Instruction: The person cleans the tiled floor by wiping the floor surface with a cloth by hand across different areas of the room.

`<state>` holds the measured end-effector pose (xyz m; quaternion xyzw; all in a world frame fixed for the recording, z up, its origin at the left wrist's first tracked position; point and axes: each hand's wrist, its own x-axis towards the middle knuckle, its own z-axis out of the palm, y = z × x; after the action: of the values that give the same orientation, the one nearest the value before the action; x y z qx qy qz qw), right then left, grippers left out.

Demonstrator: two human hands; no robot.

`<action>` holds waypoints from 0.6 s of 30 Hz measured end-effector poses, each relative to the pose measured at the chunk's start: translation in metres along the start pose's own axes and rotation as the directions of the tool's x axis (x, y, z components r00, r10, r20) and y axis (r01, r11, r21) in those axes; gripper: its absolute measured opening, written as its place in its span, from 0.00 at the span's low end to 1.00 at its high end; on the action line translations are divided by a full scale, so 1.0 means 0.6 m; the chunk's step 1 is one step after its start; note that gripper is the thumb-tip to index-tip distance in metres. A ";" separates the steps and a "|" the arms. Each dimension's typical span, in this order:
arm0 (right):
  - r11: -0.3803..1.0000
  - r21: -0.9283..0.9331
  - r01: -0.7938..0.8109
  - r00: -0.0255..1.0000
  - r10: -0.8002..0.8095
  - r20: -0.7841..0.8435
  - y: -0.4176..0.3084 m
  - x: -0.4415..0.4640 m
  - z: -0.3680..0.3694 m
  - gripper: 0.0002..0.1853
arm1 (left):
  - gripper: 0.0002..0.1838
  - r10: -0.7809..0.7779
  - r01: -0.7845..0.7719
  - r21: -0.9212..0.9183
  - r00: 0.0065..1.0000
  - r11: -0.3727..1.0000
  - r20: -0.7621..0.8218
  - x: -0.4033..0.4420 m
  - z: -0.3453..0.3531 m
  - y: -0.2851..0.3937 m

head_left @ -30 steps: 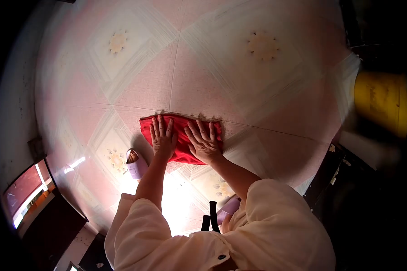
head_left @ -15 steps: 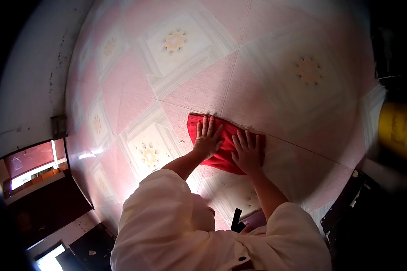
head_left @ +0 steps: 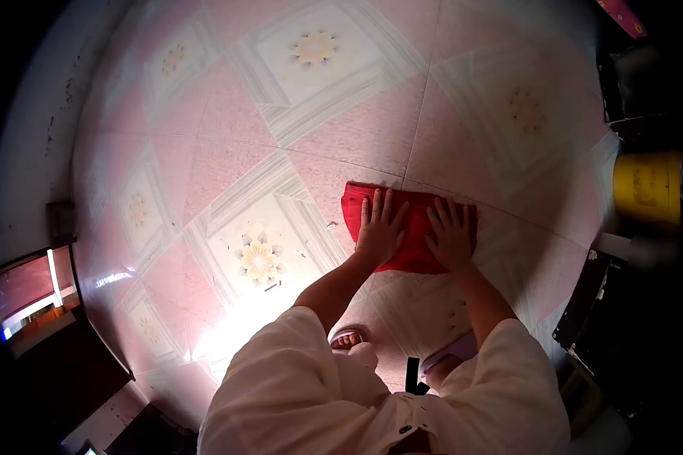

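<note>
A red cloth (head_left: 413, 246) lies spread on the patterned pink and white floor (head_left: 357, 171). My left hand (head_left: 380, 231) rests flat on the left part of the cloth, its fingers spread and pointing forward. On the right part, my right hand (head_left: 451, 236) presses down in the same way, fingers apart. Red fabric shows between the two hands and past the fingertips. Neither hand is closed round anything.
A yellow container (head_left: 646, 188) stands at the right edge, near dark furniture (head_left: 622, 318). Purple slippers (head_left: 455, 350) are on the feet below my arms. At the left are a wall (head_left: 34, 174) and a dark panel (head_left: 68, 371). Small debris dots the floor.
Both hands and the red cloth have shifted to the right in view, still together. The camera view has turned and moved, and the left foot in its slipper has come back into sight.
</note>
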<state>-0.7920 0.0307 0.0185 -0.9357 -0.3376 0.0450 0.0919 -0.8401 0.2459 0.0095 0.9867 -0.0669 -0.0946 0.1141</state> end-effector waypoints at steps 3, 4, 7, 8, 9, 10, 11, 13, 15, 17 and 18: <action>0.999 -0.041 -0.002 0.993 0.007 0.119 -0.030 -0.041 -0.002 0.37 | 0.37 -0.016 0.016 -0.035 1.000 0.999 0.006 -0.071 0.021 0.014; 1.000 -0.023 0.017 0.982 -0.012 0.187 -0.040 -0.061 -0.005 0.39 | 0.37 -0.014 0.013 -0.050 1.000 0.999 -0.012 -0.096 0.026 0.019; 0.999 0.003 0.032 0.954 -0.031 0.299 -0.070 -0.114 -0.033 0.43 | 0.37 0.045 -0.046 -0.105 0.999 0.993 -0.016 -0.157 0.036 0.025; 0.999 0.041 0.031 0.936 -0.043 0.348 -0.077 -0.130 -0.042 0.45 | 0.37 0.050 -0.055 -0.114 0.998 0.992 -0.040 -0.171 0.030 0.028; 0.996 0.061 0.059 0.955 -0.074 0.287 -0.085 -0.144 -0.046 0.45 | 0.37 0.078 -0.077 -0.110 0.997 0.991 -0.001 -0.183 0.023 0.031; 0.998 0.047 0.052 0.957 -0.063 0.284 -0.086 -0.158 -0.049 0.45 | 0.36 0.108 -0.102 -0.108 0.993 0.989 0.051 -0.197 0.020 0.033; 0.998 0.062 0.016 0.958 -0.033 0.285 -0.101 -0.166 -0.062 0.43 | 0.36 0.124 -0.118 -0.112 0.991 0.987 0.050 -0.209 0.021 0.035; 0.997 0.065 -0.041 0.980 0.027 0.199 -0.123 -0.182 -0.058 0.37 | 0.35 0.176 -0.179 -0.056 0.983 0.982 -0.048 -0.213 0.028 0.030; 0.980 0.038 -0.195 0.978 0.191 0.089 -0.131 -0.185 -0.018 0.36 | 0.30 0.244 -0.266 -0.090 0.948 0.960 -0.204 -0.206 0.012 0.014; 0.936 0.034 -0.350 0.936 0.351 -0.020 -0.144 -0.195 0.005 0.34 | 0.29 0.370 -0.384 -0.042 0.910 0.922 -0.189 -0.188 0.003 -0.012; 0.843 0.059 -0.534 0.843 0.536 -0.036 -0.155 -0.191 0.009 0.33 | 0.27 0.485 -0.491 0.004 0.859 0.871 -0.166 -0.178 -0.007 -0.022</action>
<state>-0.9389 0.0285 0.0348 -0.9912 -0.0597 0.0530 0.1060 -0.9418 0.2759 0.0290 0.9396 -0.3030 0.0163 0.1582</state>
